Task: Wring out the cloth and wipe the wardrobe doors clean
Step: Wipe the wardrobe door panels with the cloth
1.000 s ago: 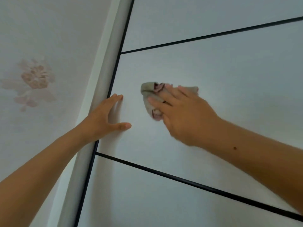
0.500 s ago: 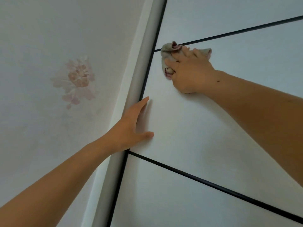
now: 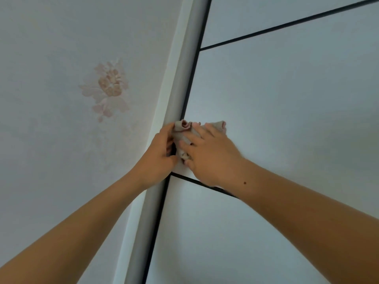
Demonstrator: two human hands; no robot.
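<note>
Your hands meet on a cloth [image 3: 181, 132] at the wardrobe door [image 3: 287, 119]'s left edge.
Your right hand [image 3: 211, 158] lies flat, fingers straight, pressing the crumpled beige cloth to the white panel, probably to scrub it. Your left hand [image 3: 158, 152] curls beside the grey door frame [image 3: 180, 78]; I cannot tell whether it grips cloth or frame.

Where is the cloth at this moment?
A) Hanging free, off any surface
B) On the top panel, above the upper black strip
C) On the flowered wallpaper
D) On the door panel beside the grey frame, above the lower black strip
D: the right hand presses the cloth with straight fingers against the wardrobe door, next to the grey frame and just above the lower black strip.
</note>
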